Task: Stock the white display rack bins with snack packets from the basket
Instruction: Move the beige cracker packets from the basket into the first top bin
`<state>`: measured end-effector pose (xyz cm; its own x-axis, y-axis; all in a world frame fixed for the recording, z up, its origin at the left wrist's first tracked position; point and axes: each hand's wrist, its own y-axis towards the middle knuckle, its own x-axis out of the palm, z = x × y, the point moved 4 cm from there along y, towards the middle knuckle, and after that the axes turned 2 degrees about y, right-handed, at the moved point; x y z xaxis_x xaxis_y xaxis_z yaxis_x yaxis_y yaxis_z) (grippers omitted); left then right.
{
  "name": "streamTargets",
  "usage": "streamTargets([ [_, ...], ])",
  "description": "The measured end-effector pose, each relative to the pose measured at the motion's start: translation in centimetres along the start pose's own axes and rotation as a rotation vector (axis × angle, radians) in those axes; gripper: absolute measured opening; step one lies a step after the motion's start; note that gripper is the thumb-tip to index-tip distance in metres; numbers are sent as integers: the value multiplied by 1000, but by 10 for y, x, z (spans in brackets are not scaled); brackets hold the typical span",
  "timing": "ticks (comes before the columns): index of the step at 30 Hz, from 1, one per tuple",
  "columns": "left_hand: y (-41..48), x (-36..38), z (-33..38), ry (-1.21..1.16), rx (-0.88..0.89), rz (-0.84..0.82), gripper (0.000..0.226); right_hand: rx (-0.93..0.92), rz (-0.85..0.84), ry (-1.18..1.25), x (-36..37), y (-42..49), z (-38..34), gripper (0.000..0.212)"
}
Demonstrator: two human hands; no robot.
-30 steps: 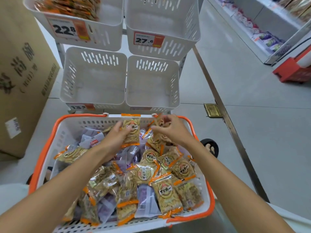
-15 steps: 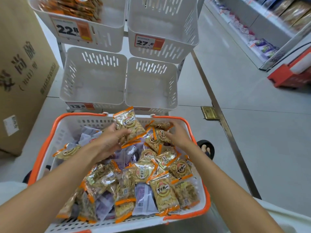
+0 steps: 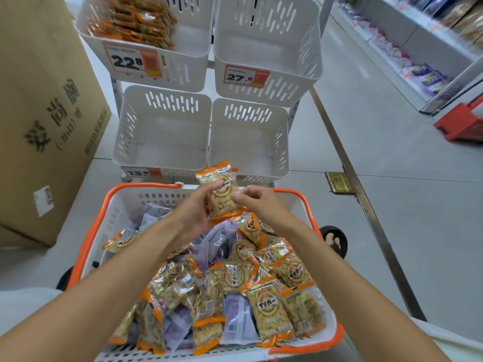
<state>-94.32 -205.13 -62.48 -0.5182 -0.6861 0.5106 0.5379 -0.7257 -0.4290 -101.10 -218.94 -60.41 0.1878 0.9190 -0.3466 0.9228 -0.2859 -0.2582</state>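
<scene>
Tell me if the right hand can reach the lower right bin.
Probably yes: right hand, pinching the snack packet, is at the basket rim; lower right bin opens just beyond, unobstructed.

Basket point(image 3: 122, 212): white moulded plastic, slotted walls, matt; rim orange plastic, smooth.
Held packet point(image 3: 222, 194): clear glossy film, crinkled, orange printed bands.
Loose packets point(image 3: 269, 309): same glossy film.
Purple packets point(image 3: 236, 322): duller finish.
Rack bins point(image 3: 162, 131): white matt plastic, slotted.
Cardboard box point(image 3: 39, 100): brown, matt.
Floor point(image 3: 405, 205): pale smooth tile, faint sheen.
Floor strip point(image 3: 375, 226): brushed metal.
Floor plate point(image 3: 339, 182): brass-coloured metal.
</scene>
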Motion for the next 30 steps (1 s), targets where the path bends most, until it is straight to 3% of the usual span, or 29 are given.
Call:
streamTargets([
  [1, 1, -1, 5, 0, 34, 25, 52, -3, 22, 17, 3, 3, -4, 14],
  [4, 1, -9, 25, 149, 95, 109, 57, -1, 22, 80, -3, 18, -32, 67],
  [5, 1, -11, 35, 219, 106, 113, 53, -8, -16, 71, -6, 25, -45, 73],
  [7, 0, -12, 62, 362, 140, 87, 47, -73, -83, 3, -8, 40, -77, 64],
  [10, -3, -13, 111, 568, 270, 64, 44, -221, -20, 8, -6, 67, -129, 38],
  [13, 4, -23, 164, 735, 413, 57, 42, -318, -11, -52, -4, 96, -180, 52],
  [16, 13, -31, 225, 870, 551, 42, 52, -299, -129, -122, -7, 130, -226, 78],
  [17, 18, -32, 245, 917, 585, 41, 54, -294, -180, -141, -9, 141, -241, 76],
  [20, 33, -36, 309, 1074, 665, 156, 76, -350, -182, -224, -17, 176, -285, 31],
  [22, 51, -52, 341, 1281, 633, 288, 106, -391, -52, -225, -29, 205, -302, 19],
  [25, 74, -85, 361, 1650, 523, 453, 115, -391, 84, -372, -32, 251, -299, 16],
  [27, 85, -104, 356, 1795, 431, 462, 113, -335, 35, -559, -19, 277, -280, 18],
  [30, 95, -125, 341, 1897, 392, 456, 122, -188, -196, -623, 0, 292, -256, 28],
])
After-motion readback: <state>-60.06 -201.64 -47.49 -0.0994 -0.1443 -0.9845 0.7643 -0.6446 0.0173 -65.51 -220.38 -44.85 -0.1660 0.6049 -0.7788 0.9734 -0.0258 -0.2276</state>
